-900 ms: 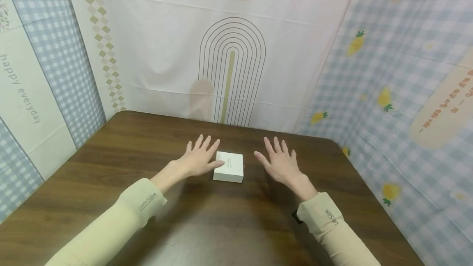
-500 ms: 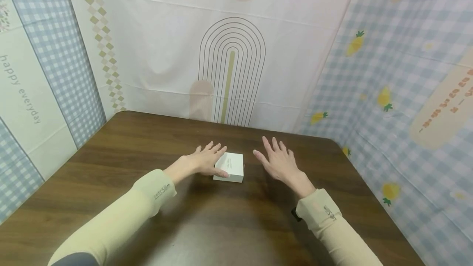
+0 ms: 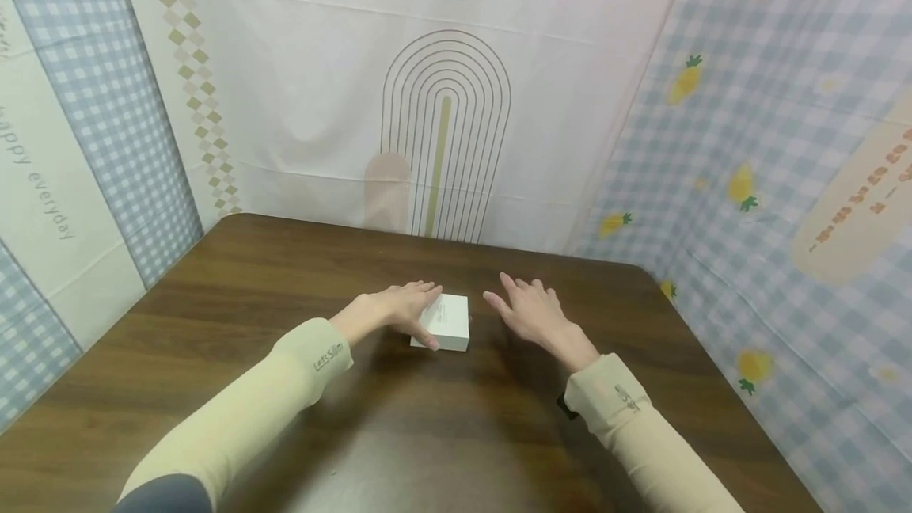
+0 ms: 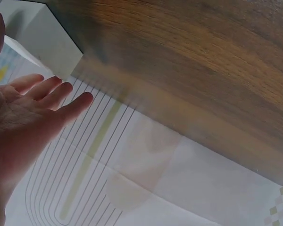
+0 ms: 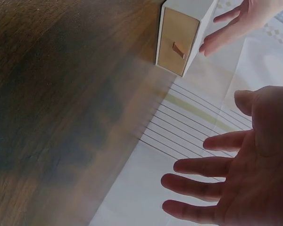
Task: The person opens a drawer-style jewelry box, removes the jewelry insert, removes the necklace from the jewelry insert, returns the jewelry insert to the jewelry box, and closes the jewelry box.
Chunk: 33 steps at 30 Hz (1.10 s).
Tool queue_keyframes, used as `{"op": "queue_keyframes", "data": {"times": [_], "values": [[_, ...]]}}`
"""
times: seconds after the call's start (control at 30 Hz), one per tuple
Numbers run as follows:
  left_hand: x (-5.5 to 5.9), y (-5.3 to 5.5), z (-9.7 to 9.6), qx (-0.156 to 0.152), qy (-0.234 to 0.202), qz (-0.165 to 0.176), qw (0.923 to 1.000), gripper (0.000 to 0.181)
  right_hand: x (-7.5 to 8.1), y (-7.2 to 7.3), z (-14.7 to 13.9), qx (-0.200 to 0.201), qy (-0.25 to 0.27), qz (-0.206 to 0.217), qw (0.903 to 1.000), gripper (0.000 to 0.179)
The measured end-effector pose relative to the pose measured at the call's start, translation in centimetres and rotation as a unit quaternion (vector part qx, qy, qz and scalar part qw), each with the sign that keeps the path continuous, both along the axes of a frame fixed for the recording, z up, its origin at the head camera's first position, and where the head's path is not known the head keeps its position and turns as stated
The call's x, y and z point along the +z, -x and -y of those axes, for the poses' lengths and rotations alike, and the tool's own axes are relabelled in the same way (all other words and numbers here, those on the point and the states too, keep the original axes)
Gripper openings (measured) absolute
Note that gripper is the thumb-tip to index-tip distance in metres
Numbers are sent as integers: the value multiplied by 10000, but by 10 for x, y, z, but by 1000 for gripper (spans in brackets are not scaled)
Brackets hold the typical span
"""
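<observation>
A small white drawer box (image 3: 452, 318) with faint print on its top lies on the brown table. Seen from the right wrist, its side has a tan drawer front (image 5: 172, 30) with a small brown pull tab (image 5: 178, 50). My left hand (image 3: 396, 310) reaches over the box's left part, thumb toward the near edge and fingers toward the far side. Whether it touches the box I cannot tell. To the right, apart from the box, my right hand (image 3: 537, 315) hovers above the table with its fingers spread and nothing in them.
The dark wood-grain table (image 3: 285, 275) has rounded far corners. A white printed cloth (image 3: 313, 101) hangs behind it, and a blue checked cloth (image 3: 755, 180) hangs along the right. A dark band (image 3: 567, 407) shows at the right sleeve's cuff.
My left hand has moved right, over the box's left part, and its fingers have come down. My right hand has shifted slightly left and lowered its fingers. The box stays in place.
</observation>
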<state>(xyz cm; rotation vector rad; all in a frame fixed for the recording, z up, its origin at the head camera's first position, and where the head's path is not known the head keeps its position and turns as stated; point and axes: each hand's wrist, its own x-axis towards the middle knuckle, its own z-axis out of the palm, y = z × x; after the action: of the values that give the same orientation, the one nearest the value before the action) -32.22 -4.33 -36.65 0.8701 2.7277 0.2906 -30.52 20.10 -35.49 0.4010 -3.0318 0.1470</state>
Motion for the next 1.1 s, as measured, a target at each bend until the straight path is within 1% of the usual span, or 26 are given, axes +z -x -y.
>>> {"op": "queue_keyframes", "data": {"times": [0.13,0.27,0.3,0.4,0.5,0.77,0.93,1.1], "values": [[-3,3,1,81,134,17,9999,106,-3,5,3,185,100,117,9997,67],[-5,4,1,115,148,-33,9998,105,-6,11,4,424,332,389,9978,60],[-5,4,1,123,129,-50,9998,105,-6,12,5,476,458,517,9965,56],[-5,5,1,165,39,-63,9998,105,-7,16,7,606,815,909,9907,45],[-4,5,1,194,-12,-89,9998,104,-9,20,9,637,1075,1309,9835,38],[-4,6,-2,206,67,-326,9992,104,-14,29,13,529,1494,2062,9656,38],[-4,6,-3,202,36,-334,9992,104,-18,33,14,444,1669,2412,9550,36],[-4,6,-3,233,-31,-267,9994,104,-19,34,17,512,1842,2630,9457,32]]}}
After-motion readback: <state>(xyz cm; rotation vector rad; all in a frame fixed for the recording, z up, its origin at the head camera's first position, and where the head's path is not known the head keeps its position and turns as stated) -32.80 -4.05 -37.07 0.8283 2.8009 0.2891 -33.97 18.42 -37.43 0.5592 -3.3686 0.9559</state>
